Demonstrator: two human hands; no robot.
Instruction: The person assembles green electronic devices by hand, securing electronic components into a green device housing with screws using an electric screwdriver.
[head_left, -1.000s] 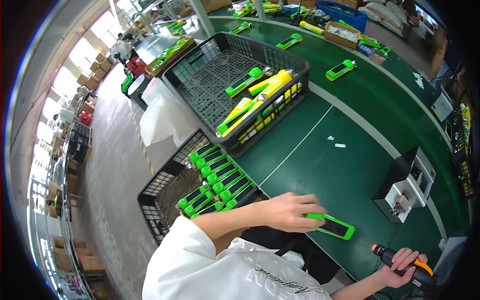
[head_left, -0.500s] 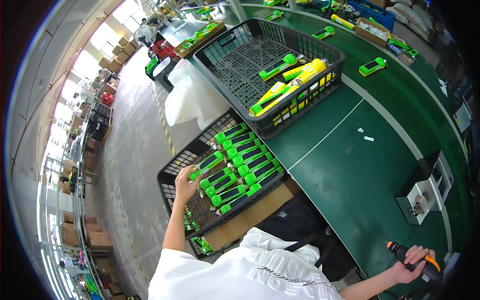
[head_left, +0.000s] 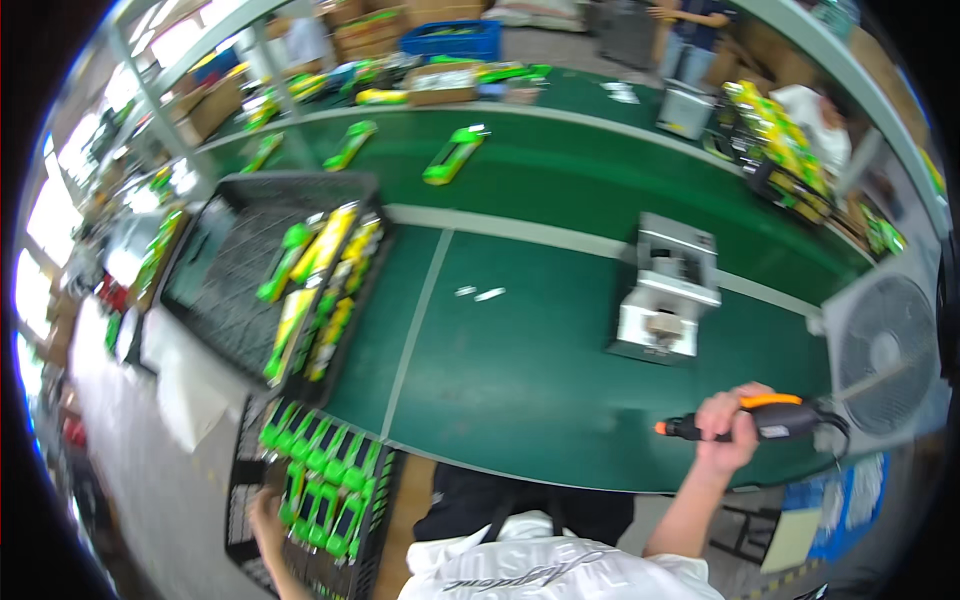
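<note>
My right hand [head_left: 728, 432] is wrapped round a black and orange electric screwdriver [head_left: 775, 420], its orange tip pointing left above the green table. At lower left, my left hand [head_left: 266, 520] is at the left side of a black crate [head_left: 240, 500], beside rows of green flashlights with dark panels [head_left: 322, 510]. Motion smears its fingers, so I cannot tell whether anything is in them. A larger black crate [head_left: 225, 290] above holds yellow and green flashlights [head_left: 315, 250] along its right side.
A silver metal fixture [head_left: 665, 290] stands on the green table [head_left: 520, 370], with small white pieces [head_left: 489, 295] to its left. Green flashlights [head_left: 455, 155] lie on the conveyor belt [head_left: 560, 165]. A fan [head_left: 885, 350] is at right. People [head_left: 690, 35] are beyond the belt.
The view has swung to the right. My left hand, earlier on a green flashlight over the crate, is now at the crate's left side. My right hand still grips the screwdriver.
</note>
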